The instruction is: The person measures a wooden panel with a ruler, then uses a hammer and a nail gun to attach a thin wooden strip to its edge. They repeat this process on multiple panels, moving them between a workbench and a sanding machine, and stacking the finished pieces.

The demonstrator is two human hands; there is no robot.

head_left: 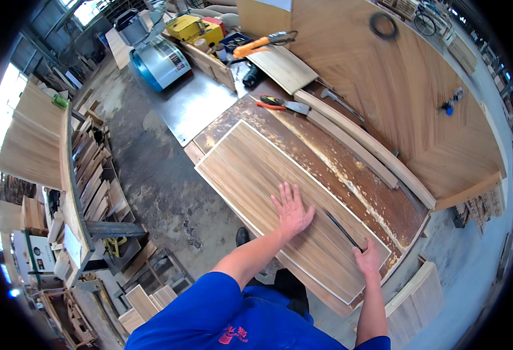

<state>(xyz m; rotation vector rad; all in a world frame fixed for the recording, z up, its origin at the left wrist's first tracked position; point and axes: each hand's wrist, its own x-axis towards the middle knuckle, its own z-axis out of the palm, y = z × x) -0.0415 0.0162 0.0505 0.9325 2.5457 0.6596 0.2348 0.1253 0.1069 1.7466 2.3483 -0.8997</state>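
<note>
A long wood-grain panel (242, 160) with a pale edge lies flat on the worn brown workbench (379, 204). My left hand (293, 210) rests on the panel's middle, fingers spread and palm down, holding nothing. Closed around one end of a long, thin dark tool (339, 226) is my right hand (369, 256), near the panel's right end. The tool slants across the panel toward the far left, and it may be a file. Its gripped end is hidden in my fingers.
Beyond the panel lie a scraper (291, 105), long wooden strips (361, 149) and a metal clamp (341, 105). An orange power tool (262, 44) sits farther back, near a blue-and-white machine (160, 64). A large veneered board (396, 87) stands at the right.
</note>
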